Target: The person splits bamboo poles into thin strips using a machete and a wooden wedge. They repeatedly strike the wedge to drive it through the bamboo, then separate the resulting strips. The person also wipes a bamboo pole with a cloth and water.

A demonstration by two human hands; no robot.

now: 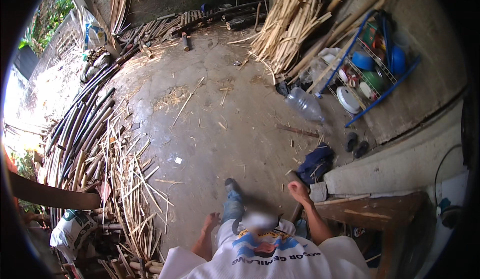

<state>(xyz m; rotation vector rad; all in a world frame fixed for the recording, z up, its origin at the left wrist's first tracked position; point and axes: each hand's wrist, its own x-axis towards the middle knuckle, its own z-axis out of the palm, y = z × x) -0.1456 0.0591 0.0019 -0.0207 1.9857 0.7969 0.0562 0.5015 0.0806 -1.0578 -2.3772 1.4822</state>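
My left hand (211, 222) is at the lower middle, left of my blue-jeaned leg (233, 205). Its fingers are slightly apart, with nothing seen in them. To the right, my right hand (299, 192) is raised with its fingers curled in, and no held thing shows. Closest to that hand are a short brown piece of wood (293, 176), a dark blue cloth bundle (317, 163) and a grey block (318, 192). Both hands are apart from each other.
Bamboo poles (82, 134) and split strips (135, 194) line the left. A strip bundle (290, 26) leans at the back. Right are a clear plastic jug (304, 104), a blue-framed dish rack (384, 101), sandals (352, 142) and a wooden bench (365, 210). Scraps litter the concrete floor (215, 134).
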